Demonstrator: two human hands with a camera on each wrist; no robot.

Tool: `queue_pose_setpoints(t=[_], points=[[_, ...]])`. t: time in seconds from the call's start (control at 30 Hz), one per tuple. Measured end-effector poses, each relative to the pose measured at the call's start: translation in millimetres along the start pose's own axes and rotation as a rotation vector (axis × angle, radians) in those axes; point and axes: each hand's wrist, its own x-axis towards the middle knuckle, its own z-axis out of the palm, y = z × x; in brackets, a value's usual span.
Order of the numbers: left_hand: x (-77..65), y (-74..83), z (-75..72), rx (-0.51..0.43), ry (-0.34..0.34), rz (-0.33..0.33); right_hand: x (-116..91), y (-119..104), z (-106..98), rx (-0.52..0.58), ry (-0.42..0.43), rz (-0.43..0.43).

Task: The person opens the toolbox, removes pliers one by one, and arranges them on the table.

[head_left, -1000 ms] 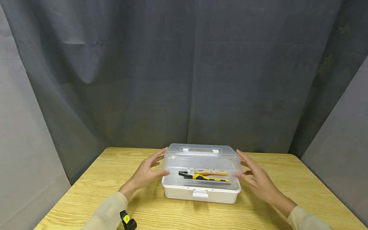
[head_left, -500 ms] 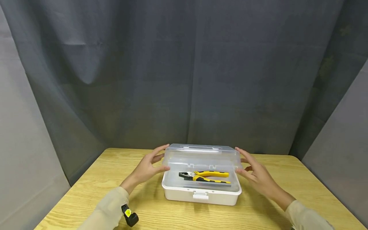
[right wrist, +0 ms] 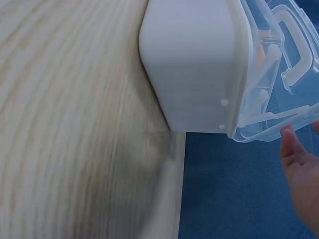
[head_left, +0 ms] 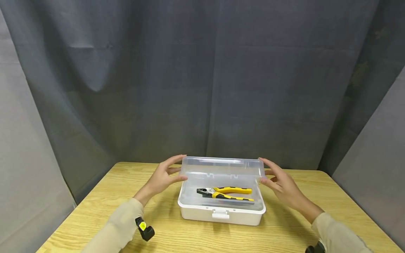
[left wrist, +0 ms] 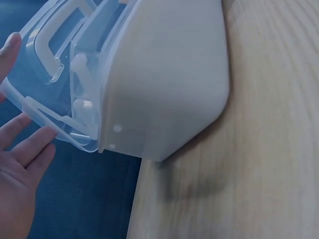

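A white toolbox (head_left: 202, 213) stands on the table with its clear hinged lid (head_left: 223, 167) raised and tilted back. Inside, yellow and black combination pliers (head_left: 232, 190) lie on a translucent tray (head_left: 191, 198), jaws pointing left. My left hand (head_left: 160, 178) holds the lid's left end, thumb at the near side and fingers toward the back. At the opposite end, my right hand (head_left: 283, 183) holds the lid in the same way. The left wrist view shows the lid's handle (left wrist: 47, 45) and fingertips against the lid's edge.
The wooden table (head_left: 104, 203) extends on both sides of the toolbox. Behind it hangs a dark grey curtain (head_left: 202, 88), with lighter grey panels left and right. A white latch (head_left: 220, 214) sits on the toolbox front. Black wrist cameras (head_left: 145, 230) hang at the sleeves.
Both hands have moved up and slightly away with the lid, which has swung further back. The pliers, first seen through the lid, now show uncovered. The toolbox base has stayed in place.
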Motion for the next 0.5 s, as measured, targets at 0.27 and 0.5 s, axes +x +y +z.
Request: queue_pose_setpoints(t=[0.27, 0.5], points=[[15.7, -1.6, -4.1, 0.004, 0.004, 0.017, 11.1, 1.7, -7.1, 0.059, -0.026, -0.026], [23.4, -1.1, -11.5, 0.059, 0.011, 0.009, 23.3, 5.2, -10.9, 0.118, -0.081, 0.001]])
